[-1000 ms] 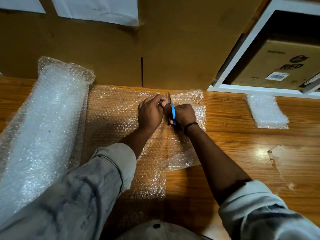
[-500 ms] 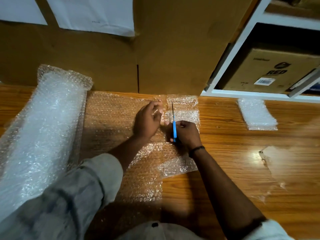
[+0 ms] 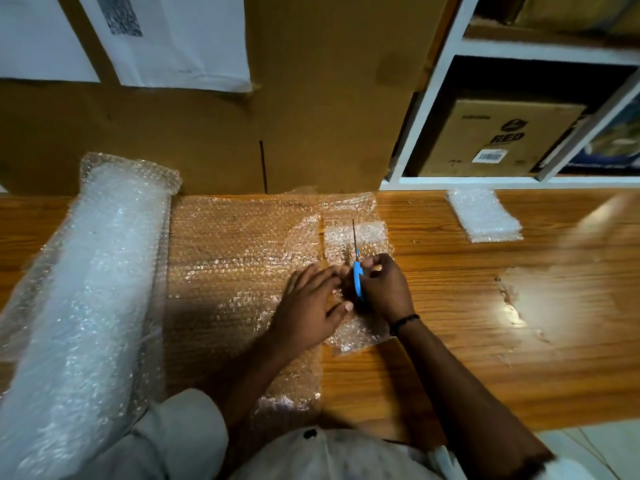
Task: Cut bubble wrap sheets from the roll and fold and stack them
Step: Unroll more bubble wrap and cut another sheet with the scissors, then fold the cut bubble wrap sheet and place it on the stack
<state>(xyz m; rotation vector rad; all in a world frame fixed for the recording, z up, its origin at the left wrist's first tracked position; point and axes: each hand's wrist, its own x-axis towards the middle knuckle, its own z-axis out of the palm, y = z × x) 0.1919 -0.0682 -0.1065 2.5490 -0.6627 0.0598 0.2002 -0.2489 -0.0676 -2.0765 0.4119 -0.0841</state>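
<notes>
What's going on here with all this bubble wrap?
A person is cutting sheets off a bubble wrap roll that lies on the left of a wooden table, with an unrolled sheet flat to its right. The left hand presses down on that sheet, while the right hand grips blue-handled scissors, blades pointing away over the sheet's right end. A small folded stack of bubble wrap sits farther right, near the shelf.

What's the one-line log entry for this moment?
phase: cutting | right hand: grips scissors | left hand: rests on sheet | roll: left | folded stack: right
</notes>
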